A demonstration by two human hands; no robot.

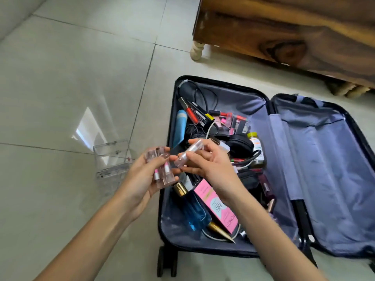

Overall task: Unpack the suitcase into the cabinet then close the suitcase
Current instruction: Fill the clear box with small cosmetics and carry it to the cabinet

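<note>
A black suitcase [269,110] lies open on the floor with a grey-blue lining. Its left half holds cosmetics, cables, black headphones [239,146], a blue perfume bottle [192,211], a pink box [218,207] and a green-capped bottle [256,151]. My left hand [146,179] holds several clear pink lip gloss tubes [162,169] over the suitcase's left edge. My right hand [205,161] holds one more clear pink tube [189,153] just beside them. The suitcase's right half [324,169] is empty behind its divider.
A clear acrylic organiser box [112,159] stands on the tiled floor left of the suitcase. A wooden cabinet [284,31] on turned pale legs [197,51] stands beyond the suitcase at the top right. Suitcase wheels [167,260] stick out near me.
</note>
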